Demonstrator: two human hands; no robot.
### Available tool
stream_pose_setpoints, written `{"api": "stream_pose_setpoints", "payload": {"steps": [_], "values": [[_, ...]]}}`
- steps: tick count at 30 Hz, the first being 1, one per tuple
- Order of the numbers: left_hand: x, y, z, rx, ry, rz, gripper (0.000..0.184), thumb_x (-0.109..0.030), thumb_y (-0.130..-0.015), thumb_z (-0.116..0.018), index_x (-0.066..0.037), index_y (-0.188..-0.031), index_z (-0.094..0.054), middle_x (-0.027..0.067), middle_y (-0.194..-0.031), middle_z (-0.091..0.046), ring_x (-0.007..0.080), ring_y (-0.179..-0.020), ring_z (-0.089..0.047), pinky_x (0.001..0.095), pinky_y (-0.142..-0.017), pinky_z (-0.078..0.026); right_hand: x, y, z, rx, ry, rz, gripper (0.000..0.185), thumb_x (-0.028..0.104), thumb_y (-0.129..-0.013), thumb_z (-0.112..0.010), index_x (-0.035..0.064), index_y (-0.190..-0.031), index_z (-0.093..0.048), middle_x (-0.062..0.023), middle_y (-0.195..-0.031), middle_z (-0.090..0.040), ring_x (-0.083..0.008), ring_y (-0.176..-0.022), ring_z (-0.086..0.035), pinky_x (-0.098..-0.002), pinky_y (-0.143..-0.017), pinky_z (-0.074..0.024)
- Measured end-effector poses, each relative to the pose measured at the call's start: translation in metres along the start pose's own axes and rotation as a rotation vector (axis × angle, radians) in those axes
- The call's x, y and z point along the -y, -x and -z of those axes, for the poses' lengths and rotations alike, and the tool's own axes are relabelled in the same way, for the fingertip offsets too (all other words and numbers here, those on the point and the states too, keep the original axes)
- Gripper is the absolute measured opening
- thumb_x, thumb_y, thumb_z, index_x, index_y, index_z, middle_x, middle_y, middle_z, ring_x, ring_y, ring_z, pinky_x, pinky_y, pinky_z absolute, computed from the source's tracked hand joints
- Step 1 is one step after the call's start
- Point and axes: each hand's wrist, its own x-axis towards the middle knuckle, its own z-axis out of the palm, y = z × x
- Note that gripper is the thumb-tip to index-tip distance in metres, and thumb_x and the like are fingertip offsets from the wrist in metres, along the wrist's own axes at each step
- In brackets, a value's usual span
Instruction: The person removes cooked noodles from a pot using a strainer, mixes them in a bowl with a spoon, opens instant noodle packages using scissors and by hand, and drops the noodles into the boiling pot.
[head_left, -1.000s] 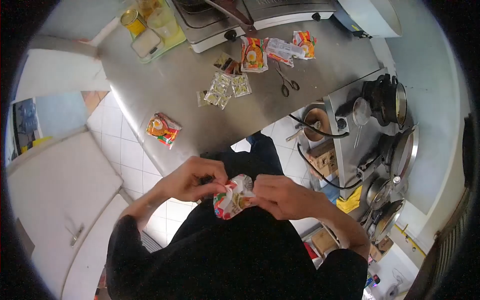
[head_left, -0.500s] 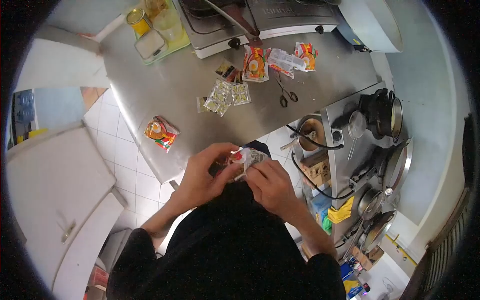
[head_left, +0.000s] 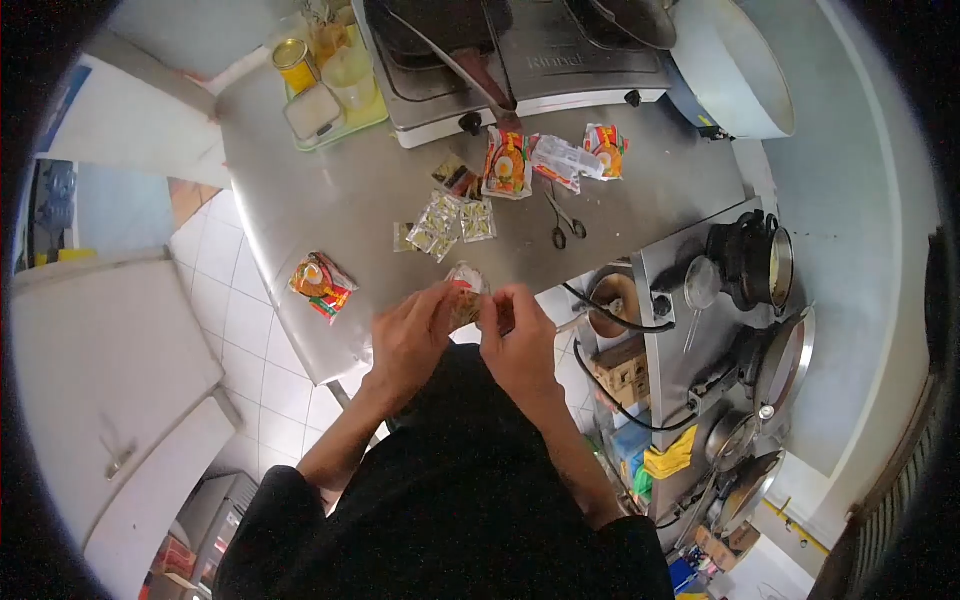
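Note:
Close to my body, at the table's front edge, a white and red instant noodle packet (head_left: 466, 278) is held between my two hands. My left hand (head_left: 410, 332) pinches its left side, and my right hand (head_left: 518, 335) has its fingers closed on the right side. Fingers hide much of the packet, including whether it is torn. Beyond it lie several silver seasoning sachets (head_left: 437, 222) and some dark sachets (head_left: 456, 176). Another noodle packet (head_left: 322, 284) rests on the table to the left of my hands.
On the steel table (head_left: 300, 200) are scissors (head_left: 561, 217), a noodle packet (head_left: 508, 164) and a clear plastic piece (head_left: 566, 156) on packaging. A gas stove (head_left: 540, 90) stands behind them. Back left, a tray (head_left: 370, 112) bears a yellow can (head_left: 294, 65). Pans hang at right.
Both hands, with the packet, have shifted slightly left. The packet now points upward, away from my body, and my right hand has turned more upright. The camera view has tilted a little.

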Motion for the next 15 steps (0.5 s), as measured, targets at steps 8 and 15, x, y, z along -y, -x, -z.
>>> {"api": "stream_pose_setpoints", "payload": {"steps": [8,15], "values": [[-0.008,-0.023,-0.006,0.024,-0.073,-0.071,0.014,-0.01,-0.081,-0.067,-0.007,-0.094,-0.063,0.0067,-0.084,-0.066,0.025,-0.073,-0.066,0.0353,-0.058,-0.052,0.005,-0.024,0.009,-0.09,0.08,0.258,0.021,0.004,-0.085,-0.06,0.0002,-0.103,-0.05,-0.0175,-0.08,-0.061,-0.0337,-0.075,-0.066,-0.0387,-0.064,-0.0526],[-0.033,-0.033,-0.041,-0.071,-0.17,0.022,0.01,-0.015,-0.083,-0.065,-0.009,-0.091,-0.063,0.0042,-0.086,-0.062,0.0245,-0.073,-0.063,0.035,-0.06,-0.052,-0.014,-0.041,0.028,0.008,-0.1,0.142,0.021,-0.001,-0.084,-0.058,-0.0001,-0.103,-0.049,-0.0149,-0.083,-0.06,-0.025,-0.07,-0.064,-0.0335,-0.062,-0.0512]]}}
